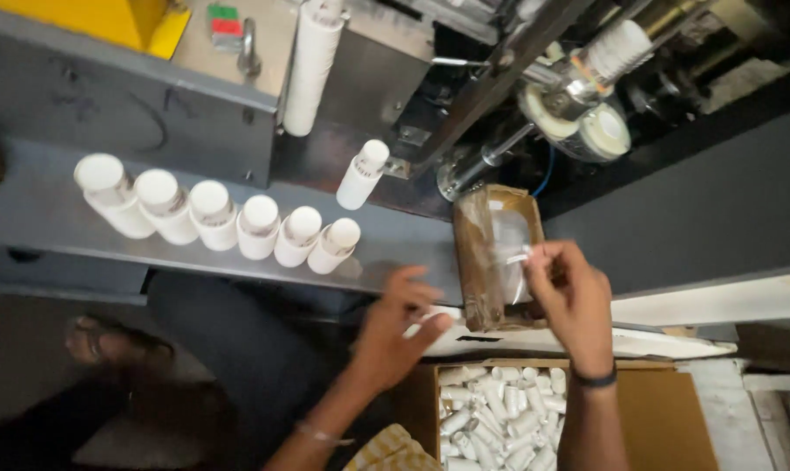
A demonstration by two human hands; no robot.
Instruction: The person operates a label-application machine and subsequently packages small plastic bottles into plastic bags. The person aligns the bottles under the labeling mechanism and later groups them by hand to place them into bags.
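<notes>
My right hand [572, 301] pinches the rim of a clear plastic bag [508, 240] that lines a small brown cardboard box [475, 253] on the grey machine shelf [46, 209]. My left hand [398, 327] hovers with spread fingers just left of the box, holding nothing. A row of several white plastic bottles [212, 214] stands on the shelf to the left. One more white bottle [361, 174] stands behind the row.
A larger cardboard carton [665, 419] full of small white bottles [500, 414] sits below my hands. Machine rollers and label reels [600, 131] are at the top right. A long white tube [310, 65] hangs at top centre. My sandalled foot [107, 344] shows at lower left.
</notes>
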